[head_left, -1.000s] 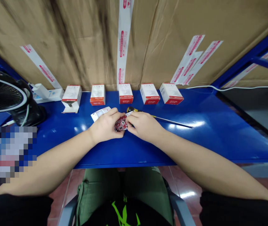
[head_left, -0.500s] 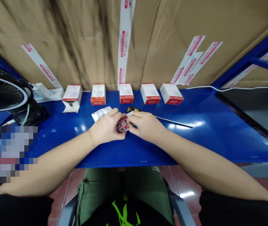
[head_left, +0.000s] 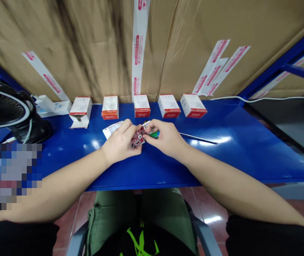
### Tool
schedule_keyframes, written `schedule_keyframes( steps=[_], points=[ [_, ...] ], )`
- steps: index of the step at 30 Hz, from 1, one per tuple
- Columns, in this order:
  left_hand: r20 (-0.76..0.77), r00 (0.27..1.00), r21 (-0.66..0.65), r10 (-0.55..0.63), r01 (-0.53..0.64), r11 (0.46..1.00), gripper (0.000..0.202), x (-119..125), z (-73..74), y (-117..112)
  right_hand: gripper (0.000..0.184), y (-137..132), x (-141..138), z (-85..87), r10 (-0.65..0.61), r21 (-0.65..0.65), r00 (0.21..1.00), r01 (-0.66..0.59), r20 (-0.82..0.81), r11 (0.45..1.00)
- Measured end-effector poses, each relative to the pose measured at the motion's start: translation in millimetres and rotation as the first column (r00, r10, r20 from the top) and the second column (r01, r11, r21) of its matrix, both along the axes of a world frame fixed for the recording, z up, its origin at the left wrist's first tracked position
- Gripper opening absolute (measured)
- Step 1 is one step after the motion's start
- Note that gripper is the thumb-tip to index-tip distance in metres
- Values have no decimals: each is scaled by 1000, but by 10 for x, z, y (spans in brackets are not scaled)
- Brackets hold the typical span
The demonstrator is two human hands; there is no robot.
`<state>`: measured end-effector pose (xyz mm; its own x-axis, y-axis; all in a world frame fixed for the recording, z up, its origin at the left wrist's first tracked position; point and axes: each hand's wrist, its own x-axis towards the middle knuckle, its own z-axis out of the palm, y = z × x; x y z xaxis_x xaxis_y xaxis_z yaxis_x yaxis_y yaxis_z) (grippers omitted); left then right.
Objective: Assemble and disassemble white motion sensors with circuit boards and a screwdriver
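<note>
My left hand [head_left: 120, 142] is closed around a small red circuit board [head_left: 137, 138], holding it just above the blue table [head_left: 234, 149]. My right hand [head_left: 165, 137] pinches the board's right edge, and a small green part [head_left: 155, 134] shows between its fingers. A white plastic cover [head_left: 111, 128] lies on the table just behind my left hand. A screwdriver [head_left: 198, 138] lies behind my right hand, its handle hidden by the fingers.
Several small red-and-white boxes [head_left: 142, 106] stand in a row along the back of the table, against large cardboard cartons [head_left: 88, 46]. A black fan [head_left: 5, 110] stands at the left. A white cable [head_left: 274, 98] runs along the right rear.
My right hand has shifted slightly back and now covers the screwdriver's yellow handle; a green part now shows at its fingers. The board has tilted a little.
</note>
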<state>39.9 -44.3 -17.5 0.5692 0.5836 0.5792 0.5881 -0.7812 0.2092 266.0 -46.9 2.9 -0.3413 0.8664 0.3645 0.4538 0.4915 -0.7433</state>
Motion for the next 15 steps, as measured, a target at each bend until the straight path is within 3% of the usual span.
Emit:
schedule_keyframes(
  steps=[7,11,15],
  points=[
    [-29,1000,24,9,-9,1000,46,-8,-8,22,19,-66,-44,35,-30,-17,999,30,-16,999],
    [35,998,58,-56,54,997,45,-12,-3,36,15,-88,-4,90,-23,-20,999,23,-33,1000],
    [98,992,9,-85,85,996,45,-9,32,39,16,-40,80,121,-6,-40,998,4,-60,999]
  ],
)
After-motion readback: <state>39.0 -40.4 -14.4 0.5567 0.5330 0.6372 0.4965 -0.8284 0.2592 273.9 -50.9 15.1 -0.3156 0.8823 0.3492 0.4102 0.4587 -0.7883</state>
